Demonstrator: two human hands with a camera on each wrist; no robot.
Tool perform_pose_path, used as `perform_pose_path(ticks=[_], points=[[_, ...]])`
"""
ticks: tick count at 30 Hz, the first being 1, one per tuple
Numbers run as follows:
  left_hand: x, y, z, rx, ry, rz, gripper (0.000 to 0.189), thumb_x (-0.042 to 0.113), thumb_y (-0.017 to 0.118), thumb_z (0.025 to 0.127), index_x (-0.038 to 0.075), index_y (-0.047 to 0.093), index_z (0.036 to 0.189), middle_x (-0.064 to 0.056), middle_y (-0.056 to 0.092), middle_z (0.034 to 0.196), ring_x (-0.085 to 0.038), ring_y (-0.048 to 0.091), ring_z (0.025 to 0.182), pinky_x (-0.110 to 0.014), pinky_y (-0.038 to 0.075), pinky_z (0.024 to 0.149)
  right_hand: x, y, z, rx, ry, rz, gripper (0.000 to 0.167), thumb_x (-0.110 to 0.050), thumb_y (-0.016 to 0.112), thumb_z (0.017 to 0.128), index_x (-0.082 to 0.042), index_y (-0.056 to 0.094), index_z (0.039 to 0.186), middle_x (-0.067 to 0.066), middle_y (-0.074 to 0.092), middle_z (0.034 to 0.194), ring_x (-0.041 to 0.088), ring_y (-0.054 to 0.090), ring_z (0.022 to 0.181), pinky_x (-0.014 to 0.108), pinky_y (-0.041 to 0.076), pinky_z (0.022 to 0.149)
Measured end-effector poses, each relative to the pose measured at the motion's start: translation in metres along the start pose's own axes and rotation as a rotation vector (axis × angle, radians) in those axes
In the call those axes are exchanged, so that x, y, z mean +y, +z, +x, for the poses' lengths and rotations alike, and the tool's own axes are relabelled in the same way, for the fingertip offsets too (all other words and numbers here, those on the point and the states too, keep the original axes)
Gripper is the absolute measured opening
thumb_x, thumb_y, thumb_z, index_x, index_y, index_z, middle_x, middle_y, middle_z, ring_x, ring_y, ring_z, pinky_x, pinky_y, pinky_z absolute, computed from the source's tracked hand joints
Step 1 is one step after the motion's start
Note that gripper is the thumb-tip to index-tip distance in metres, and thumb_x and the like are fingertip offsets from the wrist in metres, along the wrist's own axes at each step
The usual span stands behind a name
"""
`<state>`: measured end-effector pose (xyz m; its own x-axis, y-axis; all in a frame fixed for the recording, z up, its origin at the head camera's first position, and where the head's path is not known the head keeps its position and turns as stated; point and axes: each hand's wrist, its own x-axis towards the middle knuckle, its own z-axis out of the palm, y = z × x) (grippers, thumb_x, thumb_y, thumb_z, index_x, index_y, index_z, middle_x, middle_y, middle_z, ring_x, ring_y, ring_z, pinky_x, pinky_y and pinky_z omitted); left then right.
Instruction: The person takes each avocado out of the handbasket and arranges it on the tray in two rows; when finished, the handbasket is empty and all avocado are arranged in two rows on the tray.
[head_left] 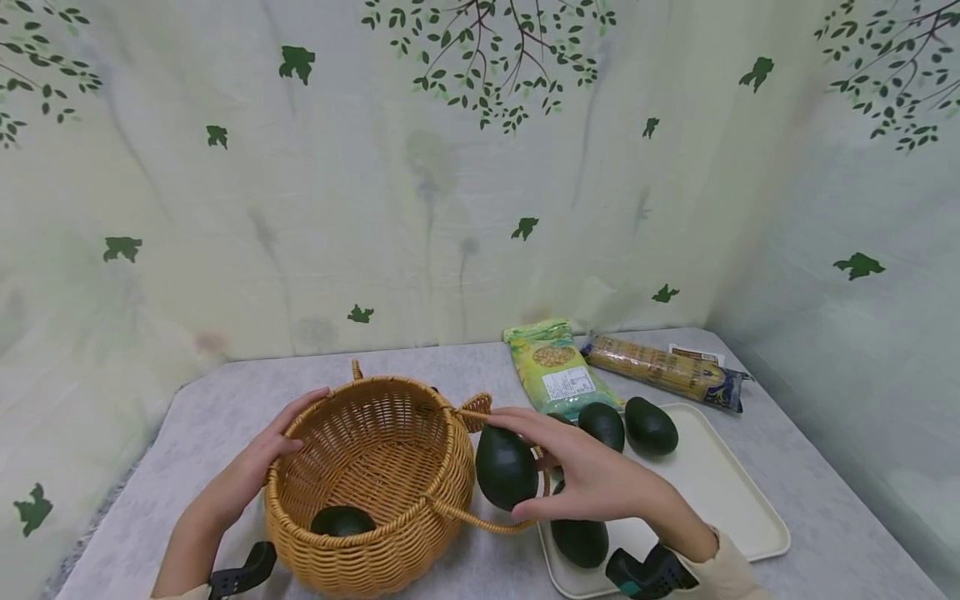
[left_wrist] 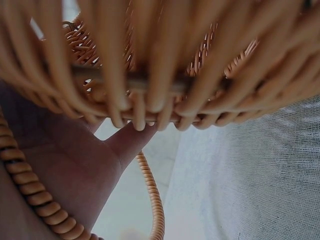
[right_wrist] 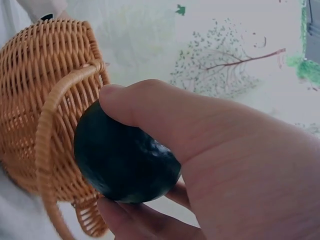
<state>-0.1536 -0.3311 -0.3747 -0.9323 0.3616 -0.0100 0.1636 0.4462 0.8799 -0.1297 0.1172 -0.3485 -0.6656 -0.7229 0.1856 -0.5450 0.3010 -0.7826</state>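
Note:
A round wicker basket [head_left: 360, 562] stands at the front left of the table, with one dark green avocado [head_left: 342, 521] lying inside. My left hand [head_left: 243, 479] grips its left rim; the left wrist view shows the woven wall [left_wrist: 150, 65] close up against that hand. Between thumb and fingers of my right hand [head_left: 600, 471] is another avocado [head_left: 506, 471], held just outside the basket's right side, over the lowered handle [head_left: 487, 525]. In the right wrist view the thumb lies across the top of this avocado [right_wrist: 120, 155], fingers underneath.
To the right lies a cream tray [head_left: 727, 500] carrying several avocados, one [head_left: 651, 427] by its far edge. Behind it are a green and yellow food bag [head_left: 551, 371] and a long clear packet [head_left: 660, 367]. A leaf-printed curtain [head_left: 427, 208] hangs behind the table.

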Motion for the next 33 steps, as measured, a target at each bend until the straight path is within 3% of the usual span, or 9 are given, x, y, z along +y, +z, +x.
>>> perform_pose_path(ticks=[20, 28, 33], points=[[-0.002, -0.001, 0.001, -0.007, -0.004, -0.031, 0.064, 0.017, 0.035, 0.105, 0.030, 0.018, 0.166, -0.017, 0.012, 0.170, -0.054, 0.021, 0.148, -0.067, 0.044, 0.096, 0.017, -0.018, -0.046, 0.075, 0.116, -0.019, 0.083, -0.037, 0.084, 0.086, -0.024, 0.042, 0.156, 0.001, 0.036, 0.159, 0.030, 0.054, 0.132, 0.030, 0.057, 0.092], [-0.002, 0.001, 0.000, -0.004, -0.017, -0.032, 0.064, 0.018, 0.035, 0.105, 0.029, 0.019, 0.166, -0.016, 0.012, 0.171, -0.054, 0.019, 0.149, -0.068, 0.043, 0.097, 0.023, -0.023, -0.057, 0.060, 0.150, -0.005, 0.084, -0.037, 0.085, 0.085, -0.029, 0.041, 0.156, 0.002, 0.035, 0.159, 0.034, 0.057, 0.129, 0.029, 0.057, 0.091], [-0.002, 0.000, 0.000, -0.007, -0.006, -0.034, 0.063, 0.018, 0.036, 0.106, 0.030, 0.020, 0.166, -0.015, 0.012, 0.171, -0.053, 0.020, 0.149, -0.067, 0.044, 0.097, 0.025, -0.030, -0.066, 0.043, 0.174, -0.055, 0.083, -0.040, 0.085, 0.084, -0.026, 0.044, 0.155, 0.003, 0.038, 0.158, 0.029, 0.059, 0.125, 0.032, 0.057, 0.091]])
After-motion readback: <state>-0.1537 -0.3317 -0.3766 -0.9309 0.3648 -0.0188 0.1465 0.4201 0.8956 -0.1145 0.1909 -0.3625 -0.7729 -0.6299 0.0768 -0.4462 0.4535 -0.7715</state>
